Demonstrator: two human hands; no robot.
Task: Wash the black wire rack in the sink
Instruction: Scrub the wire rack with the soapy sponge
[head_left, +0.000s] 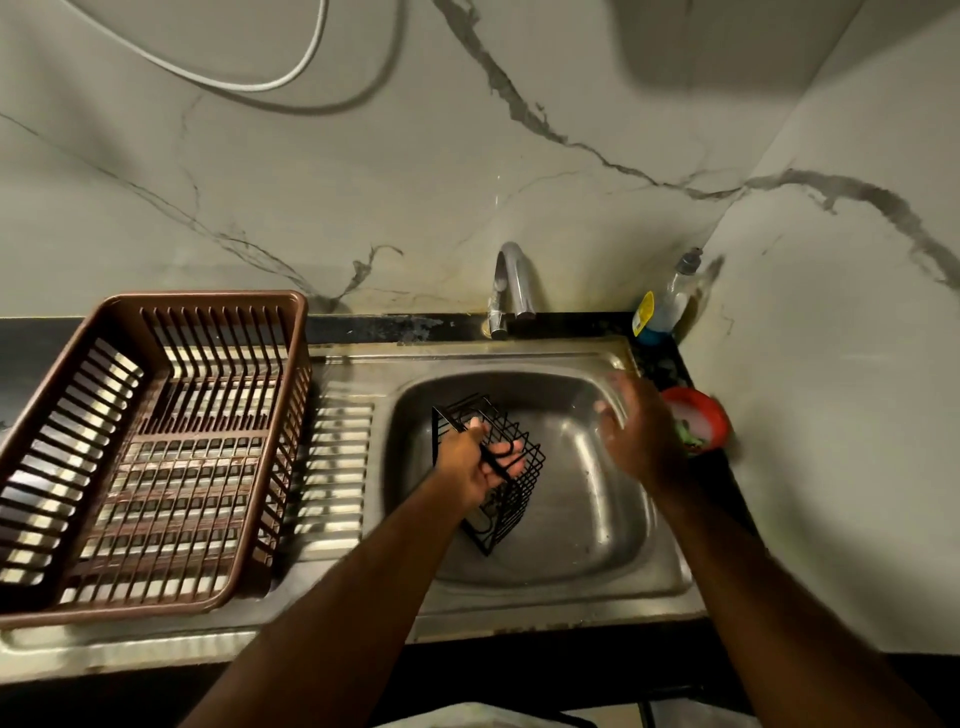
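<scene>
Black countertop (374, 328) with inset stainless steel sink (670, 561). Brown plastic dish drainer (208, 299) sits on the ribbed drainboard (332, 467), left of the basin. Chrome faucet (511, 283) at back rim. Dish soap bottle (670, 304) in back right corner, red tub (701, 410) just in front. Black wire rack (519, 499) in basin, gripped by left hand (470, 470); bottom contact unclear.

I count the following units.
- Racks: one black wire rack (514, 499).
- Sinks: one sink (587, 519), with a single basin.
- Taps: one tap (511, 283).
- Drainers: one brown drainer (150, 447).
- Bottles: one bottle (670, 306).
- Tubs: one red tub (701, 418).
- Cables: one white cable (260, 80).
- Tabletops: one black tabletop (395, 328).
- Grips: two, both mine, namely my left grip (470, 470) and my right grip (631, 431).
- Forearms: two, one behind each.
</scene>
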